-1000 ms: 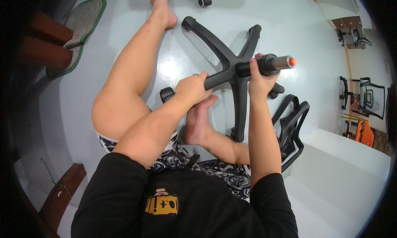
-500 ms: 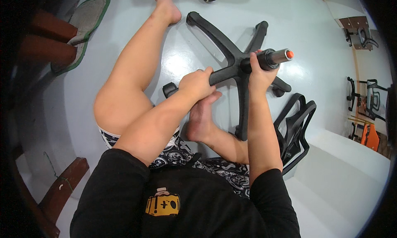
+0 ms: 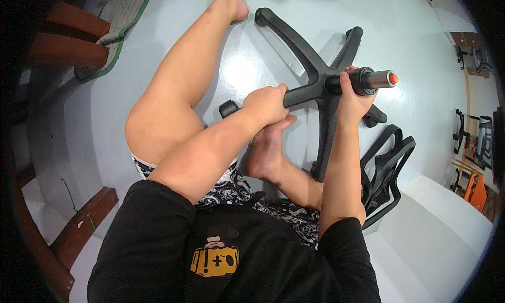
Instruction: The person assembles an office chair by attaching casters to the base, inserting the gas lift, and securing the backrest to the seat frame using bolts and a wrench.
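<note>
Head view. A five-legged chair base (image 3: 321,86) is occupying the middle of the pale floor (image 3: 173,26), well in from the floor's edges, with its column (image 3: 363,82) leaning to the right. The fingers of the left hand (image 3: 265,104) are grasping one leg of the base, just above a bare foot (image 3: 267,153); the fingers of the right hand (image 3: 353,102) are wrapping around the column near the hub. The column is already sitting in the hub, and casters are showing on several legs; the far leg ends are too small to judge. The column's upper end is carrying no seat, and a backrest frame (image 3: 376,190) is lying apart, near the white ledge (image 3: 442,211) at the floor's lower right edge.

Materials: the legs are presenting a matt, dark grey surface, tapering and curving outward. The column is combining a thick black sleeve, a smooth metallic rod and a rounded orange tip. The backrest frame is forming angular black loops. The floor is reflecting light glossily, while a green-edged mat (image 3: 122,12) is showing a coarse grey weave near the upper left.
</note>
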